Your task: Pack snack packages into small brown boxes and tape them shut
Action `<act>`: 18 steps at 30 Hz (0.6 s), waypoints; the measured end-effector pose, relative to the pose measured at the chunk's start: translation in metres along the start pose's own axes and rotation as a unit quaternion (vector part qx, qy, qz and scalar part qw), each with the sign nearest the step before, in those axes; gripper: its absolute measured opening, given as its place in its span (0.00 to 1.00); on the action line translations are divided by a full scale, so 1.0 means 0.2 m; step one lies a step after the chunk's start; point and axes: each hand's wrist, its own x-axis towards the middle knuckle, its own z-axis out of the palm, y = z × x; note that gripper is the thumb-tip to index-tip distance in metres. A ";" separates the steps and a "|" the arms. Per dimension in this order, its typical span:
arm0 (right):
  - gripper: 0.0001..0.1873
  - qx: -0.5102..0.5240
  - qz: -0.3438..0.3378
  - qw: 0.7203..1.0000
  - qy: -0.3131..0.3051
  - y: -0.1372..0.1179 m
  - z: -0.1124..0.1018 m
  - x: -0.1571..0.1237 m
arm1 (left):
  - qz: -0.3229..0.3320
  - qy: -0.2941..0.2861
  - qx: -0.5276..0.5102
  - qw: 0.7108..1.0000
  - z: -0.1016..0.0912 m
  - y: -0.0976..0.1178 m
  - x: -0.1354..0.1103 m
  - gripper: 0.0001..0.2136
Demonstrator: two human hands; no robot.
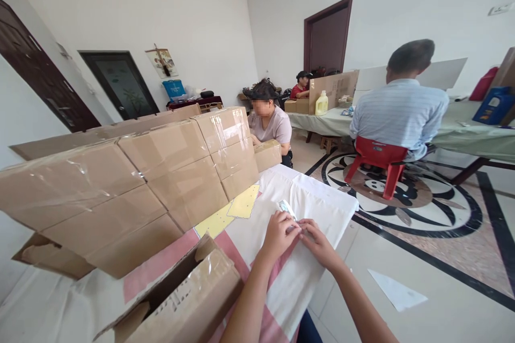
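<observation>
Over the table's near right part, my left hand (278, 235) is closed around a small white item with bluish-green marks (286, 207), perhaps a packet; its exact kind is too small to make out. My right hand (320, 244) meets the left one at the fingertips, its fingers pinched at the item's lower end. What lies between those right fingertips is hidden. Beneath both hands spreads a white and pink cloth (309, 198). Left of my forearms stands an open cardboard box (189, 300), its inside mostly dark.
Stacked taped cardboard boxes (173, 177) form a wall along the table's left side. A person (276, 123) sits beyond them. Another sits on a red plastic chair (380, 158) at a green-covered table (462, 134). A white sheet (396, 289) lies on the floor at right.
</observation>
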 end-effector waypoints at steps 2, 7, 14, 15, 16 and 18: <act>0.11 -0.001 0.003 1.000 0.014 0.00 0.01 0.01 | 0.022 0.005 0.010 1.000 -0.01 0.02 0.00 0.05; 0.07 -0.061 0.008 0.998 0.029 -0.04 0.04 0.02 | 0.054 0.058 0.021 0.997 -0.16 0.17 0.04 0.09; 0.09 -0.059 -0.051 0.993 0.094 -0.23 0.15 0.03 | 0.037 0.159 -0.012 0.986 -0.71 0.49 -0.18 0.04; 0.08 -0.045 -0.070 0.993 0.089 -0.29 0.19 0.04 | -0.002 0.154 -0.016 0.988 -0.79 0.51 -0.25 0.04; 0.08 -0.029 -0.093 0.992 0.076 -0.35 0.23 0.06 | -0.046 0.147 -0.012 0.988 -0.86 0.52 -0.32 0.05; 0.05 0.004 -0.139 0.990 0.030 -0.49 0.34 0.11 | -0.134 0.140 0.010 0.981 -0.98 0.53 -0.46 0.05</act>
